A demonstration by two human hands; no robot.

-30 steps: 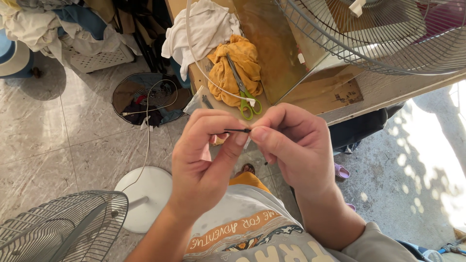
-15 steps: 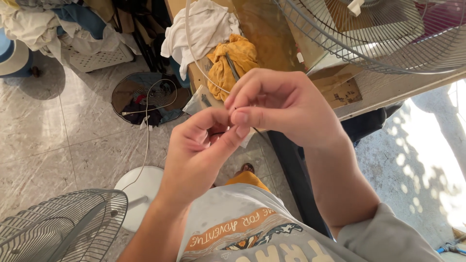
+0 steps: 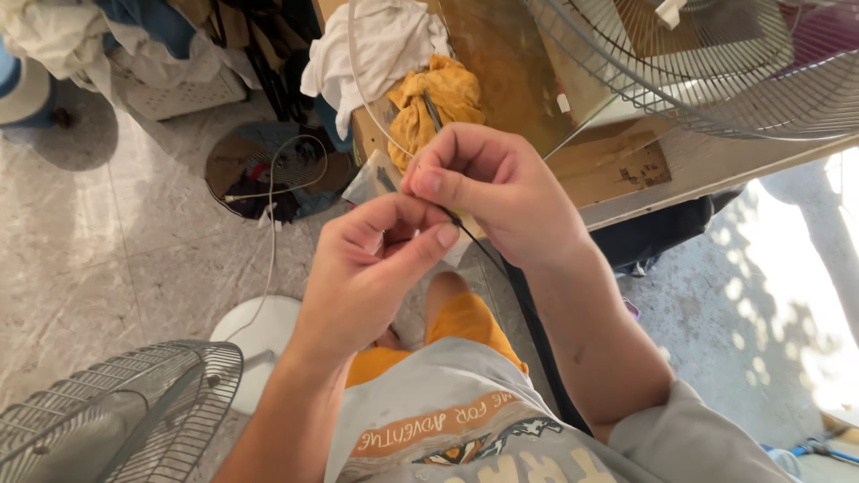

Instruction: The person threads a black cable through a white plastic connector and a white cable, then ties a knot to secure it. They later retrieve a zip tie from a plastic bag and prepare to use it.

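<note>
Wooden bench (image 3: 617,165) ahead, fan grille (image 3: 716,63) on top, yellow rag (image 3: 438,103) at its edge. Right hand (image 3: 501,192) and left hand (image 3: 376,268) touching — both pinched shut on a thin black wire (image 3: 483,250) between fingertips, mid-frame.

left: bare floor (image 3: 134,241) free | ahead: workbench (image 3: 626,170), fan grille (image 3: 716,63) block

A thin black wire (image 3: 474,246) is pinched at its upper end between the fingertips of both hands, held up in the air in front of the chest. From the pinch it runs down and to the right, slanting under the right wrist toward the lap.
</note>
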